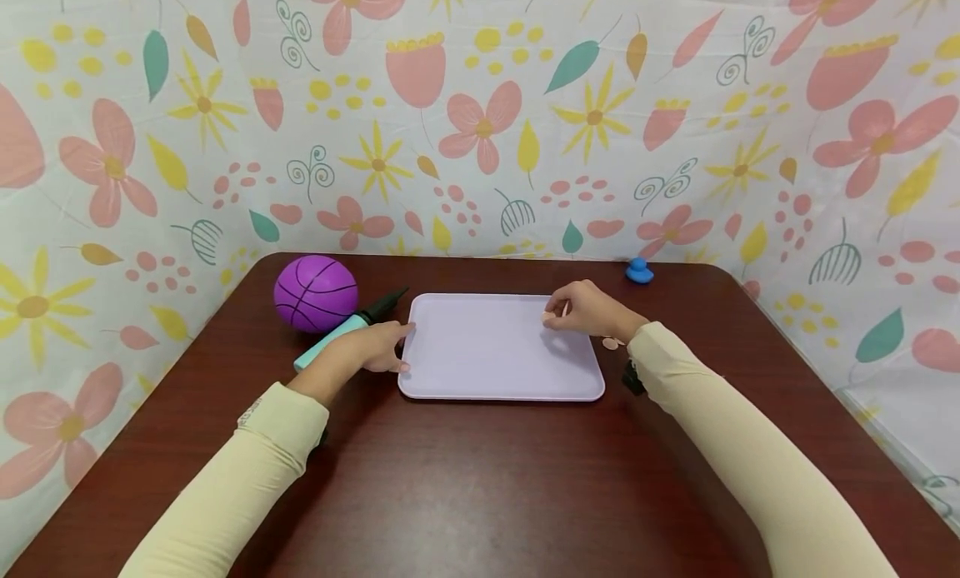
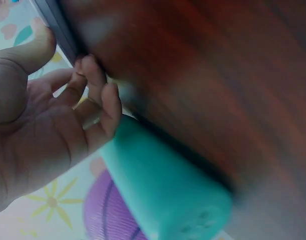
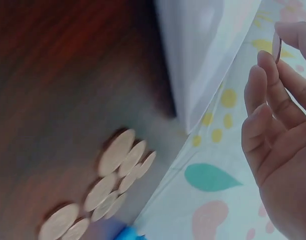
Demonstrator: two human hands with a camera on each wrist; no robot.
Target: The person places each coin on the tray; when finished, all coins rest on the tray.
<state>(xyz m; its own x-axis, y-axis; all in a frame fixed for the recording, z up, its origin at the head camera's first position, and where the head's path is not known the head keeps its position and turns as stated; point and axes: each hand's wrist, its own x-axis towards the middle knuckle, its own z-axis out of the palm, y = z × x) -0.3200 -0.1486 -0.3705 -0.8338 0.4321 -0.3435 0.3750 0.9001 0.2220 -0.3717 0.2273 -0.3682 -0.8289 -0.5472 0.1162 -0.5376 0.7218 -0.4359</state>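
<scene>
My right hand [image 1: 588, 308] is over the right part of a pale lilac tray [image 1: 480, 353]. Between its thumb and fingers it pinches a thin, pale wooden disc [image 3: 277, 46], seen nearly edge-on in the right wrist view. More round wooden discs [image 3: 116, 151] lie flat on the table in a cluster right of the tray, partly hidden by the wrist in the head view. At the tray's left edge rests my left hand [image 1: 378, 347], thumb and forefinger apart along the rim. A turquoise pump-like cylinder [image 2: 168, 182] with a black tip lies just behind that hand.
A purple ball [image 1: 315, 294] with black lines stands at the table's back left, against the turquoise cylinder. One blue rubber duck [image 1: 639, 271] sits at the back right. The dark wooden table [image 1: 480, 486] ends at a flower-printed cloth [image 1: 480, 128].
</scene>
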